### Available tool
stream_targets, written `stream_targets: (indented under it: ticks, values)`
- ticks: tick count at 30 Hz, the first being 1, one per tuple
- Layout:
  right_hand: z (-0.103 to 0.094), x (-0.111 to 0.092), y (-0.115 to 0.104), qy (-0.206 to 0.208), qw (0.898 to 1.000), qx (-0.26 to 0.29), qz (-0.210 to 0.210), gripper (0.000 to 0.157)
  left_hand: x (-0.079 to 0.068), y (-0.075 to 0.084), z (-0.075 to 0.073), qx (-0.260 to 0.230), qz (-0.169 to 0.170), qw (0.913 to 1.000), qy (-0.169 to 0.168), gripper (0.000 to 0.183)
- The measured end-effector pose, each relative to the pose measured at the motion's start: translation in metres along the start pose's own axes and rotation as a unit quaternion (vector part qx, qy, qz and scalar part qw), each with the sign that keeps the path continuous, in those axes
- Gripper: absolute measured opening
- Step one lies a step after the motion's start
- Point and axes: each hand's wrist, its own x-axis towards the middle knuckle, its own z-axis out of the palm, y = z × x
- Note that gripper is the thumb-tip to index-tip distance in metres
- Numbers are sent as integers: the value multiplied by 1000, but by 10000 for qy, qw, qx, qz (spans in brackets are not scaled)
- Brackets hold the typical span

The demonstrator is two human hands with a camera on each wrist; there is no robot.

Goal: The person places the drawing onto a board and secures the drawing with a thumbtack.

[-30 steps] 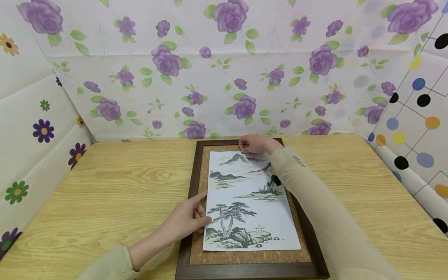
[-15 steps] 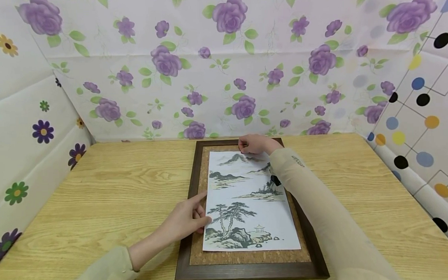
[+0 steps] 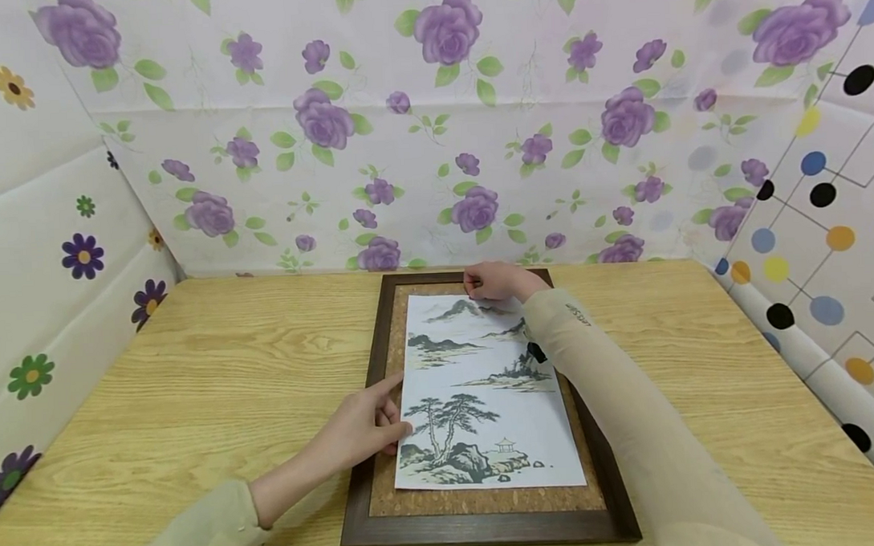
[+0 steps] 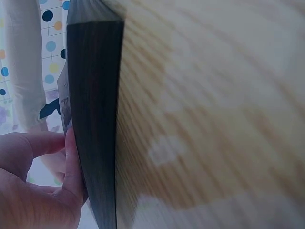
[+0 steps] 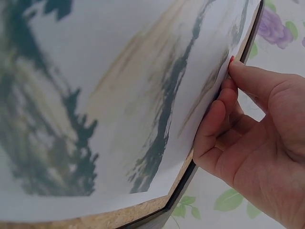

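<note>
A landscape print on white paper (image 3: 448,377) lies flat on a cork board (image 3: 488,502) with a dark wooden frame (image 3: 489,530). My left hand (image 3: 359,424) rests at the paper's left edge, index finger extended and thumb touching the sheet; the other fingers are bent beneath. At the top edge, my right hand (image 3: 498,280) pinches a small red pushpin (image 5: 232,59), mostly covered by the thumb and fingers. Whether its point is in the cork is hidden. In the left wrist view, the frame's dark side blocks most of the sheet.
Under the board is a light wood-grain table (image 3: 266,351). A purple-flowered covering (image 3: 323,120) stands behind its far edge, with patterned coverings at both sides. My right forearm (image 3: 630,411) reaches across the frame's right side.
</note>
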Motion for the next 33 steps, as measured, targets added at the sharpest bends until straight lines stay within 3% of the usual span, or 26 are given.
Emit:
stream_targets:
  ticks: [33]
  values:
    - [3, 1, -2, 154, 9997, -163, -30, 10, -2, 2, -3, -64, 154, 9999, 15, 78]
